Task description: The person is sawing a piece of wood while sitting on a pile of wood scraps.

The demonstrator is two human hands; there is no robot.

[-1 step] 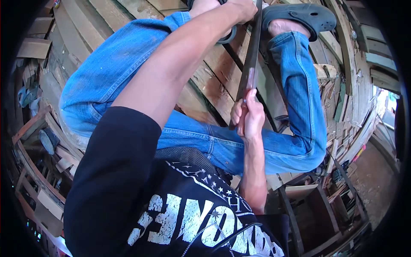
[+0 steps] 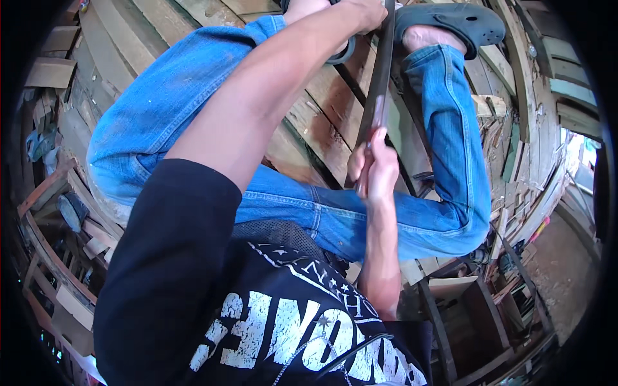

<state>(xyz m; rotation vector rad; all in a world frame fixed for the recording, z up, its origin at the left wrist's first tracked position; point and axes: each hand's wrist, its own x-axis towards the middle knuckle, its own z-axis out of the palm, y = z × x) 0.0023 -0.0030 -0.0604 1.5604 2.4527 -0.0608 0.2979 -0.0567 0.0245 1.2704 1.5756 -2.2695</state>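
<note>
I crouch on worn wooden planks (image 2: pixel 322 109) in blue jeans and grey clogs (image 2: pixel 463 19). A long, dark, rusty metal bar (image 2: pixel 380 83) runs from the top edge down between my knees. My left hand (image 2: pixel 364 13) grips it high up, near my feet, with the arm stretched out. My right hand (image 2: pixel 376 168) is closed around the bar's lower end, close to my body. The bar's far tip is cut off by the top edge of the picture.
Planks and curved boards lie stacked all around. Wood offcuts and scraps (image 2: pixel 71 219) pile up on the left. Wooden frames (image 2: pixel 470 309) stand at the lower right, with bare dirt ground (image 2: pixel 553 257) beyond them.
</note>
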